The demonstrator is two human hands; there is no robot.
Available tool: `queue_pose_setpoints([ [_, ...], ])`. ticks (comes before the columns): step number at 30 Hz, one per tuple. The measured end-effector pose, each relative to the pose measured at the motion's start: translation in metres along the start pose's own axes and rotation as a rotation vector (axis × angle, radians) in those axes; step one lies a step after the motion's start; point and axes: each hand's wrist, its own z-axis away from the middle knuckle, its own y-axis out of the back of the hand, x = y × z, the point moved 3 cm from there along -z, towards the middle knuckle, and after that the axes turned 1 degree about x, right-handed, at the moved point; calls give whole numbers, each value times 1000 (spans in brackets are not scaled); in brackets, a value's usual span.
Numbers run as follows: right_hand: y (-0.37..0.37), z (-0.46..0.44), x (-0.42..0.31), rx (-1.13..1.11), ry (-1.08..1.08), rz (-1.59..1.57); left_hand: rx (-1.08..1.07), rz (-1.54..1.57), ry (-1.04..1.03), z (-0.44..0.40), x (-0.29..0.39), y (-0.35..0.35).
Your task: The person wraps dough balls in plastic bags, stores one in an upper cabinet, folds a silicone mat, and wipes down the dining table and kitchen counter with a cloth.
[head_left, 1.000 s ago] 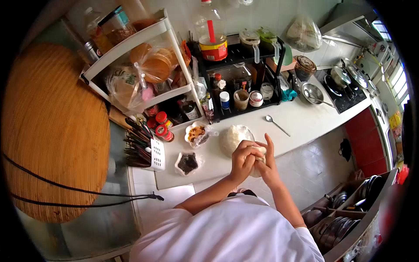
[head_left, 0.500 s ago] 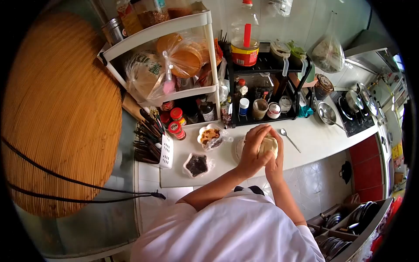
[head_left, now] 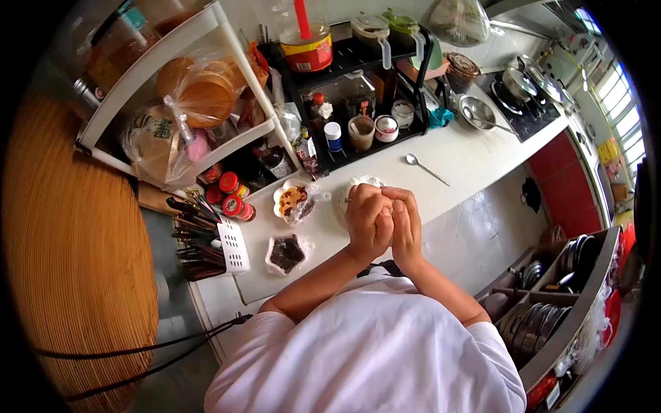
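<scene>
Above the counter's front edge, my left hand (head_left: 368, 226) and my right hand (head_left: 405, 230) are pressed together, fingers curled over and closed round a lump of pale dough. The palms and fingers hide nearly all of it now. Just behind my hands, and partly covered by them, is a whitish dish (head_left: 342, 201) with something white in it. To the left sit a flower-shaped bowl (head_left: 279, 199) of brown and orange filling with plastic wrap and a star-shaped bowl (head_left: 270, 260) of dark filling. A metal spoon (head_left: 428, 169) lies on the counter to the right.
A black rack (head_left: 337, 162) with jars and bottles stands at the back, beside a white shelf (head_left: 155, 58). A white utensil basket (head_left: 234, 248) is at the left. Farther right are a metal bowl (head_left: 476, 110) and a stove (head_left: 513, 103). An open drawer (head_left: 523, 303) holds dishes.
My hands have closed over the dough, which showed between them before and is now hidden. The head view has turned, so the counter and shelves appear shifted left and tilted.
</scene>
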Motion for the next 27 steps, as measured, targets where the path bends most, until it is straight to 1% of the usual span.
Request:
queue_pose_setpoints([
  [3, 7, 1, 9, 13, -82, -7, -80, 28, 43, 0, -1, -4],
  [4, 11, -2, 12, 2, -79, -70, -168, 8, 113, -1, -5, -7],
  [5, 15, -5, 12, 32, -91, -61, -260, -9, 181, 0, -9, -10],
  [7, 21, -10, 20, 53, -372, -646, -168, 893, 841, 4, -20, -14],
  [8, 28, -8, 31, 91, -420, -707, -122, 907, 850, -4, -21, -8],
  [9, 33, -5, 34, 122, -418, -702, -74, 918, 856, -18, -18, 0],
  [10, 34, -3, 37, 145, -450, -763, -97, 932, 867, -23, -19, 5],
  [11, 35, -1, 39, 166, -481, -827, -211, 683, 624, -30, -16, 12],
  [12, 37, 1, 37, 136, -507, -922, -316, 552, 544, -24, -23, 4],
  [13, 37, 3, 43, 157, -501, -922, -408, 422, 453, -18, -30, -5],
  [15, 33, 6, 62, 188, -457, -1029, -554, 133, 162, 11, -29, -30],
  [16, 31, 7, 58, 106, -401, -1051, -502, -33, 33, 13, -10, -36],
  [17, 37, 13, 51, 117, -350, -957, -476, -118, -83, 18, 4, -40],
  [18, 46, 19, 66, 115, -246, -622, -497, -76, -108, 23, 10, -44],
  [20, 51, 28, 75, 120, -214, -461, -471, -77, -132, 33, 14, -49],
  [21, 46, 28, 68, 124, -254, -642, -460, -71, -149, 34, 15, -52],
  [23, 46, 24, 64, 302, -453, -870, -373, 29, -153, 31, 11, -60],
  [25, 54, 20, 62, 368, -473, -637, -323, 198, -45, 34, -5, -70],
  [26, 54, 16, 61, 371, -408, -538, -341, 194, 47, 34, -13, -73],
  [27, 57, 13, 60, 365, -352, -437, -330, 278, 188, 33, -11, -77],
])
